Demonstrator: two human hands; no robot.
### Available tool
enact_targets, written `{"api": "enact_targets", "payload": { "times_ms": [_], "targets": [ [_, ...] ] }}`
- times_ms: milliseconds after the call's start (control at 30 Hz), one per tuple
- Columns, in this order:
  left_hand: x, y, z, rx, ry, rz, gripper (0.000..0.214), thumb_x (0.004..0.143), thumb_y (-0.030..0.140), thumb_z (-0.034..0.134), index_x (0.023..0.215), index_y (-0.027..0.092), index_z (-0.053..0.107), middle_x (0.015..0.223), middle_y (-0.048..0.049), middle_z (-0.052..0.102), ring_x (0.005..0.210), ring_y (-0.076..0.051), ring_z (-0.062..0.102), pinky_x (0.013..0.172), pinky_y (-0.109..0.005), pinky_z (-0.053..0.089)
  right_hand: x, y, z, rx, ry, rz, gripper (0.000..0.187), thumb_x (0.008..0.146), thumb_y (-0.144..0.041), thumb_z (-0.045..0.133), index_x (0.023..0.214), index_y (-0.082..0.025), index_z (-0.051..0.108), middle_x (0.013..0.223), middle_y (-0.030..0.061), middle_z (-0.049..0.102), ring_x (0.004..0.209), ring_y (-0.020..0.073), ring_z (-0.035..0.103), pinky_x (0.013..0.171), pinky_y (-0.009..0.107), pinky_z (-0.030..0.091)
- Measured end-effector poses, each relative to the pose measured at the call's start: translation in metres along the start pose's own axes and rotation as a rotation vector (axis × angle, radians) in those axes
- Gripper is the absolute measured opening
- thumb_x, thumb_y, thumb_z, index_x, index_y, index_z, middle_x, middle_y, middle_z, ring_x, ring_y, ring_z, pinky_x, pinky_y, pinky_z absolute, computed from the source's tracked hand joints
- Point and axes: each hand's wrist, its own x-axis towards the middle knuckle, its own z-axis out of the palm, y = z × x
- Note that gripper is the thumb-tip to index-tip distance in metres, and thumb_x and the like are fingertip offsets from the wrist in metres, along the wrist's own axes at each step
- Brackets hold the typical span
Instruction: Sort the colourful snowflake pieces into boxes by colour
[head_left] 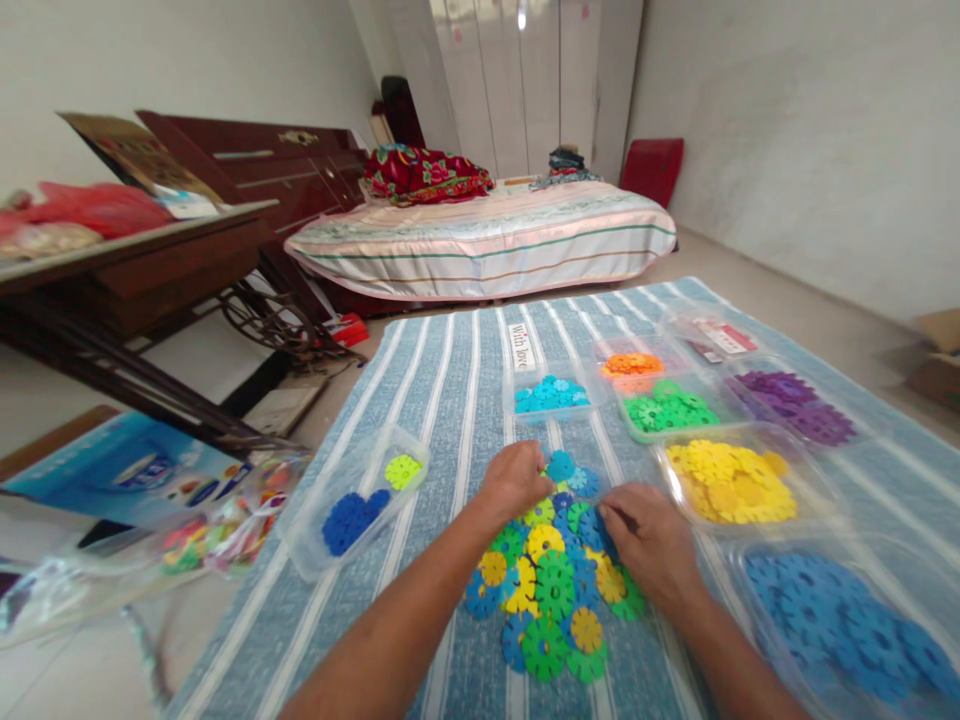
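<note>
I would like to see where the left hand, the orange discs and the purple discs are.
Left hand [516,478]: head view, back of the hand.
Orange discs [634,365]: head view, middle of the pile.
Purple discs [793,405]: head view, middle of the pile.

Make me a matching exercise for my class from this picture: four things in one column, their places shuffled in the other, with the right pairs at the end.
Things
1. Mixed-colour disc pile
2. Dark blue discs
3. Orange discs
4. Red floral cloth

Places
A. On the bed
B. Nearest the left hand and right hand
C. Beyond the container of green discs
D. Sharing a clear container with lime-yellow discs

Right pairs: 1-B, 2-D, 3-C, 4-A
</note>
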Motion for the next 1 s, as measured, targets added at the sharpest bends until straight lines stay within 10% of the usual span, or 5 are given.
{"api": "enact_targets", "payload": {
  "times_ms": [633,1000],
  "targets": [
    [0.004,-0.003,0.005,-0.216,0.062,-0.02,0.005,0.061,0.019,0.063,0.065,0.016,0.062,0.06,0.003,0.06,0.061,-0.012,0.056,0.055,-0.02,0.039,-0.002,0.002,0.001,0.007,0.02,-0.023,0.018,0.082,-0.026,0.048,0.074,-0.023,0.065,0.079,0.0007,0.065,0.078,0.0168,0.055,0.073,0.03,0.042],
    [-0.04,-0.093,-0.09,-0.358,0.304,-0.111,0.019,0.061,0.034,0.059,0.069,0.017,0.06,0.05,0.0049,0.054,0.048,-0.01,0.047,0.049,-0.022,0.036,-0.004,-0.001,0.001,0.037,0.034,-0.001,0.018,0.083,-0.026,0.049,0.075,-0.022,0.064,0.08,0.0016,0.064,0.08,0.0179,0.054,0.075,0.031,0.042]
  ]
}}
